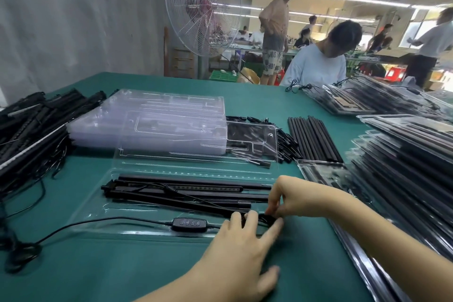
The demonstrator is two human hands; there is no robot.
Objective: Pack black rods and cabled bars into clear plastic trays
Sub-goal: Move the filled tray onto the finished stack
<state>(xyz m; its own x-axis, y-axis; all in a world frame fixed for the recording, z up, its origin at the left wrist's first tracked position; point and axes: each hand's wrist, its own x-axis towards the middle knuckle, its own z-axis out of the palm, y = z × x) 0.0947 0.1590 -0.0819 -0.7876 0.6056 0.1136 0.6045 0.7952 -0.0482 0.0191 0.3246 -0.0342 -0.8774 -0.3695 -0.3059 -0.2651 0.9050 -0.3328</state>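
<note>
Two hands met at the right end of the one open clear plastic tray [93,216] on the near part of the desk [122,272]; the right hand [291,197] pinched the tip of the cabled bar [186,204] with curled fingers, while the left hand [241,240] lay flatter, its fingers fairly straight and pressing on that same end; the bar lay askew across the black rods [191,181] in the tray, and pushed down like that it would likely ride on them instead of seating, so the tray might not close; its cable [117,218] ran off the left rim onto the desk, where it could snag or get pinched; a hard tug at the tip might strain the cable joint.

Counted: one inline controller [189,223] with four buttons; at least three rods in the tray, too overlapped for a surer count; one loose bundle of rods [313,140] further right, roughly ten; one stack of empty trays [159,125] at the far left.
</note>
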